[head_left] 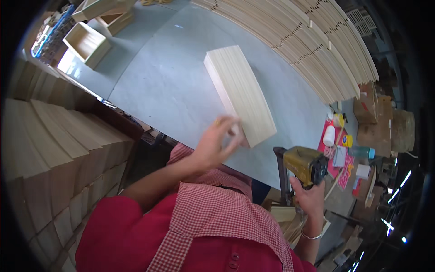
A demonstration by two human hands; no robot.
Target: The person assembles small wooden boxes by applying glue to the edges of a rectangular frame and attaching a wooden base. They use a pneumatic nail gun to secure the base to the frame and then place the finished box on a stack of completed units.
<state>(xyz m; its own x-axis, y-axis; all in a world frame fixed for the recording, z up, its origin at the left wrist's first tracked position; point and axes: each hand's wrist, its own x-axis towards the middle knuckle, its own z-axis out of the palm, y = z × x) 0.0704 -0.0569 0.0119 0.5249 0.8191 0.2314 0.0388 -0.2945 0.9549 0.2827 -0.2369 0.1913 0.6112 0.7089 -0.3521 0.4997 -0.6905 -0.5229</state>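
On the grey worktable lies a pale wooden box (240,93), long and narrow, with a flat panel facing up. My left hand (216,141) is beside its near end, fingers curved and apart, slightly blurred by motion. Whether the fingertips touch the wood I cannot tell. In my right hand (310,197) is a nail gun (302,164) with an olive-brown body, held at the table's near edge to the right of the box. My right fingers are wrapped round its grip.
Stacked wooden strips (290,41) fill the table's far right side. Open wooden boxes (87,44) stand at the far left. Piled boards (54,158) rise on my left. Right of the nail gun are a white bottle (329,135), a teal bottle (361,152) and cardboard boxes (366,106).
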